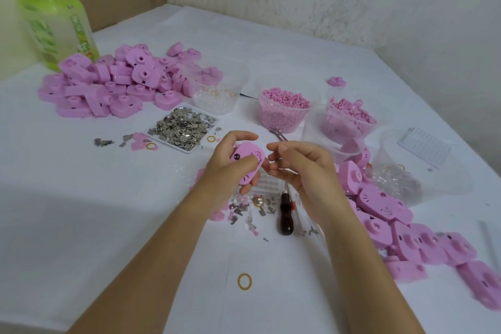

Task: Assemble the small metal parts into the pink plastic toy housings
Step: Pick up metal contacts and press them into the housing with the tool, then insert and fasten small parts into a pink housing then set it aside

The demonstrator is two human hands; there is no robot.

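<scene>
White tablecloth point(108, 198), frame centre: left hand point(225, 171) grips pink housing point(248, 156), long axis near upright; right hand point(303, 171) just right of it, fingers curled, cannot tell if pinching anything

Rounded pink toy housing point(248, 163) with face markings, gripped in the left hand point(227, 171); grey metal parts point(182, 127) heaped in a white tray point(168, 143) beyond.

housing point(248, 161): matt pink plastic | parts tray point(182, 129): shiny metal (greyish) | tubs point(283, 114): clear plastic
</scene>
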